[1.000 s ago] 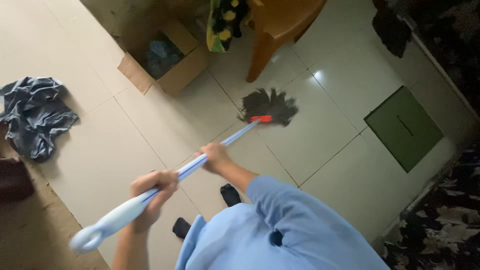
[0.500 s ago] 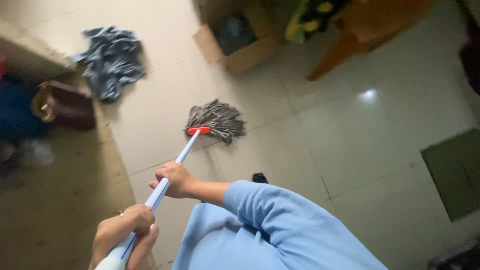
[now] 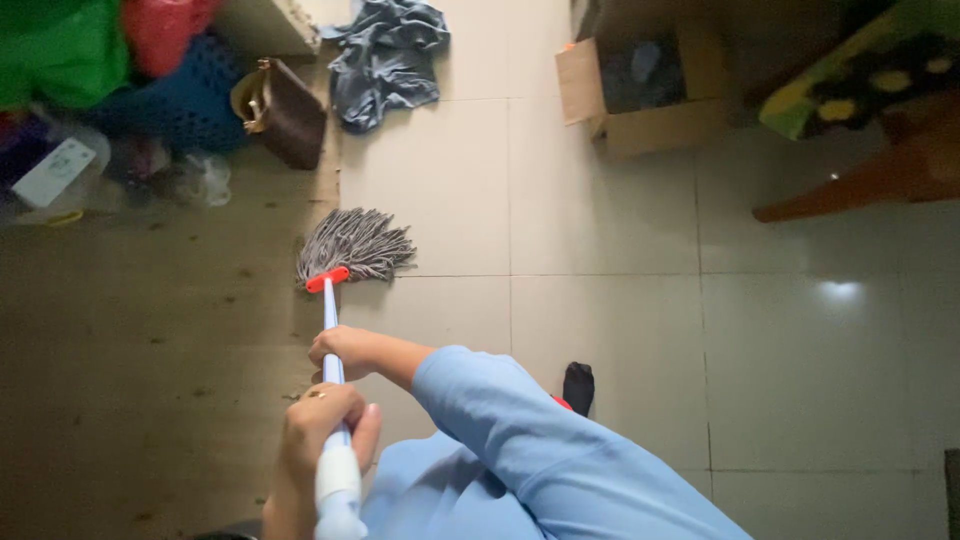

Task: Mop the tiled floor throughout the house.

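Down below me the floor (image 3: 600, 330) is the biggest thing, pale shiny tiles on one side and a dull brown, dirty patch on the other. My mop (image 3: 333, 330) is the long thing I am holding, and its stringy grey head (image 3: 355, 245) lies flat right where the tiles meet the brown patch. I think the mop is light, because the pole is thin, but the strings look soft and floppy and may be heavy if they are wet. I cannot tell if they are wet. The pole looks stiff and smooth, so it could slip, and the best places to hold it are the middle of the pole and the thick white end, one hand on each. My right hand (image 3: 340, 350) is closed tight around the pole in the middle. My left hand (image 3: 315, 445) is wrapped around the thick end near me, fingers curled shut. A grey cloth (image 3: 385, 55) lies crumpled on the tiles, well apart from the mop, and a cardboard box (image 3: 640, 95) sits open farther off. A brown bag (image 3: 285, 115) leans near the cloth. My blue sleeve hides most of my legs, and only one dark toe (image 3: 578, 385) peeks out. The things in the top corner are blurry and cut off.
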